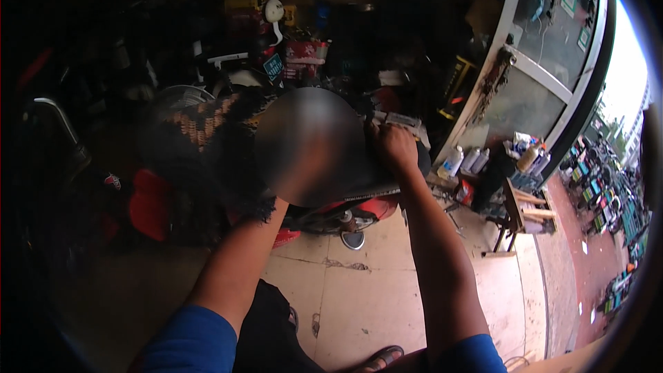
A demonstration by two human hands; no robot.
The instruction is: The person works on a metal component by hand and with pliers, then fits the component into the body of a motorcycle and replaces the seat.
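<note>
Both my arms, in blue sleeves, reach forward over a dark, bulky vehicle with red panels (pixel 378 206), which looks like a scooter or motorbike. A round blurred patch hides most of my left hand (pixel 312 162). Its fingers and anything in them do not show. Curled closed at the right end of the vehicle is my right hand (pixel 397 146), right beside a pale greyish part (pixel 404 121). What it grips is hidden by the fingers. Left of the blur lies a black and tan woven cover (pixel 200 124).
A foot in a dark shoe (pixel 352 238) stands on the tiled floor beyond the vehicle. At right, bottles (pixel 452 162) line the glazed door (pixel 542 69), near a wooden stool (pixel 528 211). Red boxes (pixel 306 54) and a white rounded object (pixel 274 11) are behind. Parked two-wheelers (pixel 601 179) stand outside.
</note>
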